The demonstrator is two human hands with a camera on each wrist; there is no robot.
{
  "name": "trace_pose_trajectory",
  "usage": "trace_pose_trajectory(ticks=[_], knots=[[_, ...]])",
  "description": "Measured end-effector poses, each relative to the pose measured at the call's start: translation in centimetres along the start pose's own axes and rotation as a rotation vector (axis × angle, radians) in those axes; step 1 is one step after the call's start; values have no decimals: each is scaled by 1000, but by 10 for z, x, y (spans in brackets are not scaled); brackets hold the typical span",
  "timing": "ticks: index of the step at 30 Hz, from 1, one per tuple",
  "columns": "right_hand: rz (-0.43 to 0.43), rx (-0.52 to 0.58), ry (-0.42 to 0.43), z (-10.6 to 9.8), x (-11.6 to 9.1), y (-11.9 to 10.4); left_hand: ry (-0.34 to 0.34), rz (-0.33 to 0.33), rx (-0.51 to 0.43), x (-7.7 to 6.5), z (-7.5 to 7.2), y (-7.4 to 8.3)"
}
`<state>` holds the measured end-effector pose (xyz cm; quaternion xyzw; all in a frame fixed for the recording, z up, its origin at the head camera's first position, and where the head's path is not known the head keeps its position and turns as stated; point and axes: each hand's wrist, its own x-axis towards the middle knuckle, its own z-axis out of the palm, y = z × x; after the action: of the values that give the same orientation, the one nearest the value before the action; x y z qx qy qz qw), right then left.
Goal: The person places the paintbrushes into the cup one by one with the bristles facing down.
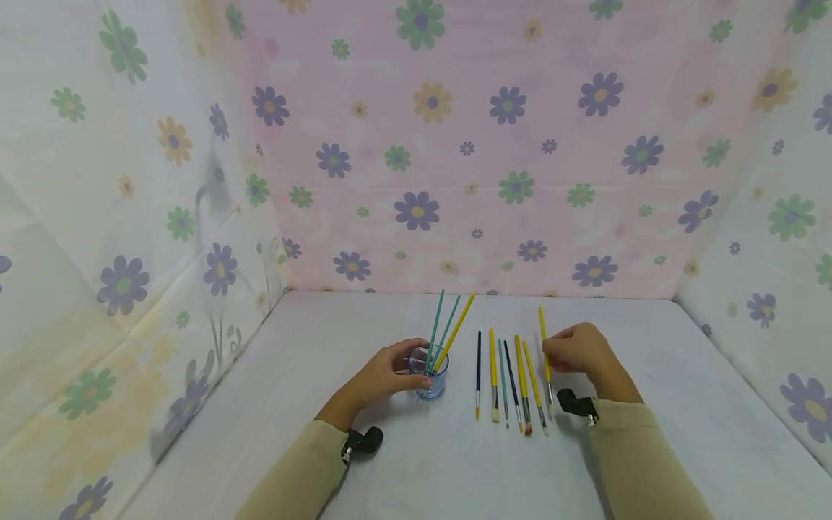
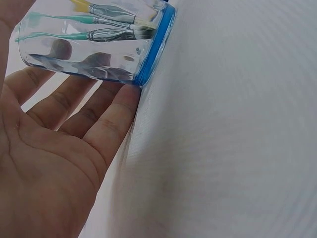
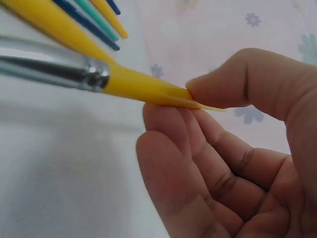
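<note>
My left hand [image 1: 380, 375] holds a clear glass [image 1: 430, 393] upright on the table, thumb in front and fingers round the far side. Its blue base [image 2: 157, 47] shows in the left wrist view. Two teal brushes [image 1: 434, 328] and one yellow brush [image 1: 460, 323] stand in it, bristles down, handles leaning right. At the right, my right hand [image 1: 581, 354] pinches a yellow paintbrush [image 3: 133, 85] by its handle between thumb and fingers. The brush's silver ferrule [image 3: 54, 67] points toward the front of the table. Its bristles are outside the right wrist view.
Between the hands, several paintbrushes lie side by side, bristles toward me, among them a dark blue brush [image 1: 478, 361], a thick yellow brush [image 1: 494, 365] and a teal brush [image 1: 503, 375]. White cloth covers the table [image 1: 455, 477]. Flowered curtains [image 1: 468, 180] enclose the back and sides.
</note>
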<state>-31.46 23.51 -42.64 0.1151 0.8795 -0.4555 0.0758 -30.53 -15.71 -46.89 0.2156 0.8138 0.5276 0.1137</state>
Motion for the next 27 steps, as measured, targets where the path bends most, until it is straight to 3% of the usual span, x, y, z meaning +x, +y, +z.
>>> trace_pose_trajectory(ticks=[19, 27], knots=[[-87, 205, 119, -8, -24, -37, -8, 0, -25, 1, -1, -2], [-193, 273, 174, -10, -29, -45, -14, 12, -18, 2, 0, -3]])
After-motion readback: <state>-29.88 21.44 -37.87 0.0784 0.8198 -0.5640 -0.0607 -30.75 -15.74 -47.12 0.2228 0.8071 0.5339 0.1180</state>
